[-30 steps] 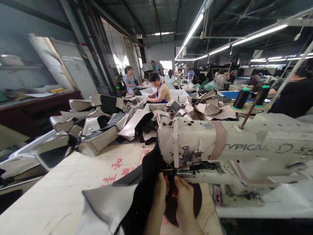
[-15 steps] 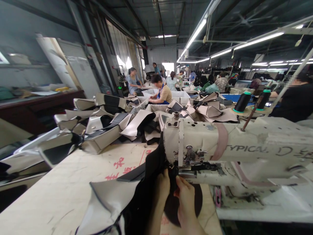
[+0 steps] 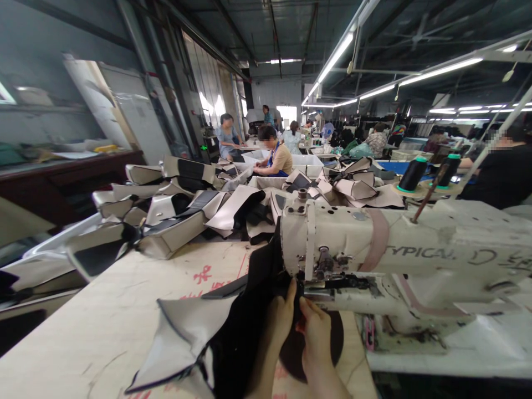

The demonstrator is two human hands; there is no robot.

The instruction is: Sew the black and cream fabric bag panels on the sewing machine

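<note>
A beige-and-black sewn piece (image 3: 191, 327) lies on the wooden table top, its black part running up to the head of the sewing machine (image 3: 332, 238). Close below the needle area, my left hand (image 3: 282, 313) is closed on the black material, one finger stretched toward the presser foot. Just right of it, my right hand (image 3: 313, 327) pinches the edge of the same black material between thumb and fingers. The needle and the stitched edge are hidden by the machine head and my fingers. A dark round disc (image 3: 338, 338) shows on the table beneath my right hand.
Many beige-and-black pieces (image 3: 178, 221) are heaped beyond and left of the wooden table top (image 3: 95, 316). Black thread cones (image 3: 412, 174) stand behind the machine. A person in a tan shirt (image 3: 280, 159) works ahead; a person in black (image 3: 505, 172) is at the right.
My left hand has shifted slightly up and right toward the needle area, its finger now reaching higher. The sewn piece has moved a little to the right with it. My right hand stays nearly still.
</note>
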